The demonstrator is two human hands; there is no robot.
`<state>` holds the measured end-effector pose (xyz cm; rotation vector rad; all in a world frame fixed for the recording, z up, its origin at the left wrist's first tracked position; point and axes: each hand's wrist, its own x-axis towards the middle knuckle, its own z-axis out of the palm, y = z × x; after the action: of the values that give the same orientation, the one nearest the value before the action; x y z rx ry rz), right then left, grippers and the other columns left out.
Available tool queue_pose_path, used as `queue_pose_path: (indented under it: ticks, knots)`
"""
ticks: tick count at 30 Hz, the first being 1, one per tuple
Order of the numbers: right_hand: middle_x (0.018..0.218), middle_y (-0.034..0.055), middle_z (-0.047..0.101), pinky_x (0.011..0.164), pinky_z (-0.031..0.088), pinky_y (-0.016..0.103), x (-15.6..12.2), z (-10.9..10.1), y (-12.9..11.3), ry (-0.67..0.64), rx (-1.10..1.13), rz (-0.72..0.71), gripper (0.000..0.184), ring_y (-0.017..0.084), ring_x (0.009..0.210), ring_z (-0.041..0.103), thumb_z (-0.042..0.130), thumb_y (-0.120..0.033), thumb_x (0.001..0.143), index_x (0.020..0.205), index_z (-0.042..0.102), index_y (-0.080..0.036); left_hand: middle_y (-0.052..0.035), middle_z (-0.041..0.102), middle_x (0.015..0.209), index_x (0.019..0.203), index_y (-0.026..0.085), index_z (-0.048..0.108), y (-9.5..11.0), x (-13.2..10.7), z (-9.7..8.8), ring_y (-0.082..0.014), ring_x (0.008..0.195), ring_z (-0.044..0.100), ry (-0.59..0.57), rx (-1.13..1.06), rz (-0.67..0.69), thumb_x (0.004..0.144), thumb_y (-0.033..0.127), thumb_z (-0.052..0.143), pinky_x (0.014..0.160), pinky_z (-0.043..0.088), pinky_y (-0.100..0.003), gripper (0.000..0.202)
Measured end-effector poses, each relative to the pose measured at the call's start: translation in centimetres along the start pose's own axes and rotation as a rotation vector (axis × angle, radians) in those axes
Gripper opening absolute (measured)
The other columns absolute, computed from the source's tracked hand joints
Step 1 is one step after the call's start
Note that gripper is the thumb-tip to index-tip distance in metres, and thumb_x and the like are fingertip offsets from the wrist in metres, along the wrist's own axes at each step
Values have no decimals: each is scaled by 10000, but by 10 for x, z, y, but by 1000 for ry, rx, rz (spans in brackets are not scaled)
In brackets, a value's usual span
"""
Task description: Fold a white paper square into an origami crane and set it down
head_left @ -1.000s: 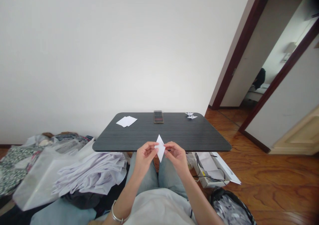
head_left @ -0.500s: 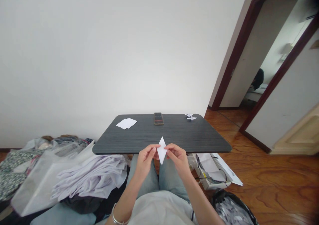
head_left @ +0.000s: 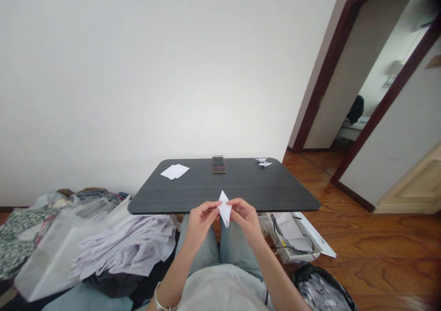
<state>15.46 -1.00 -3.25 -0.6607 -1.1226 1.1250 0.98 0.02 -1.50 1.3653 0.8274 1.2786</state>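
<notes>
A small white piece of folded paper (head_left: 224, 209), shaped like a narrow diamond, is held up at the near edge of the dark table (head_left: 193, 191). My left hand (head_left: 201, 221) pinches its left side between thumb and fingers. On the right side my right hand (head_left: 246, 217) grips it the same way. The paper's upper point stands over the table, and its lower end shows a slit between two points. At the table's far right sit two folded paper cranes (head_left: 264, 164). A few white paper sheets (head_left: 175, 171) lie at the far left.
A phone-like dark object (head_left: 219, 164) rests at the table's back middle. Clothes (head_left: 127, 246) are heaped on the left. To the right, a white box (head_left: 292, 240) with cables and a black-lined bag (head_left: 320, 288) of paper scraps stand on the wooden floor.
The folded paper has turned slightly, its upper point leaning left, and a slit now shows at its lower end. Both hands keep hold of it in nearly the same place.
</notes>
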Motion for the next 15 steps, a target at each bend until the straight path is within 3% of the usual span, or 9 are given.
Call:
queue_pose_path:
  ticks: [15]
  knots:
    - [634, -13, 561, 515, 418, 211, 0, -3, 6, -19, -84, -44, 77, 112, 555, 515, 638, -265, 742, 769, 649, -194, -66, 686, 786, 839, 128, 680, -4, 3, -3, -156, 697, 618, -40, 46, 6, 669, 204, 690, 655, 485, -244, 186]
